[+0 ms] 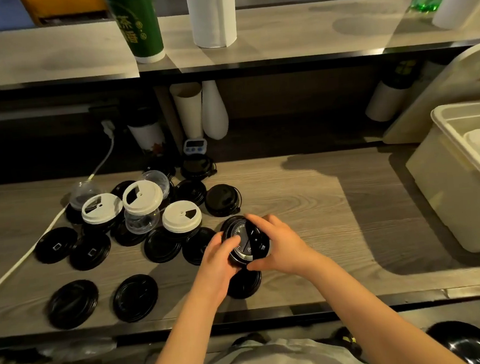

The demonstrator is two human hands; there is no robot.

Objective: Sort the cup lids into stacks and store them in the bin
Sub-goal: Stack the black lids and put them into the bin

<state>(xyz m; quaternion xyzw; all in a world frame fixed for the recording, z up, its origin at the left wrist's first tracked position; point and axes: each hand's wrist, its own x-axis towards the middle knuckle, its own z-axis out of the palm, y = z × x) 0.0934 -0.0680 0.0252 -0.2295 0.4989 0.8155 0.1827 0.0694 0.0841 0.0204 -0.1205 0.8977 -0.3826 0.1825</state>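
A: Entry, views: count and mounting?
B: One. Head-worn, wide-angle; faces forward and down across the counter (306, 193); close above left hand (218, 260) and right hand (282, 245); shelf (293, 40) along frame top.

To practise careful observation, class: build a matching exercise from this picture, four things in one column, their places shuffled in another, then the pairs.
1. black lid stack
2. paper towel roll
3. bin
4. timer

A. on the upper shelf
B. at the right end of the counter
C. gripped by the left hand and right hand
D. at the back of the counter, below the upper shelf

Pairs: 1-C, 2-A, 3-B, 4-D
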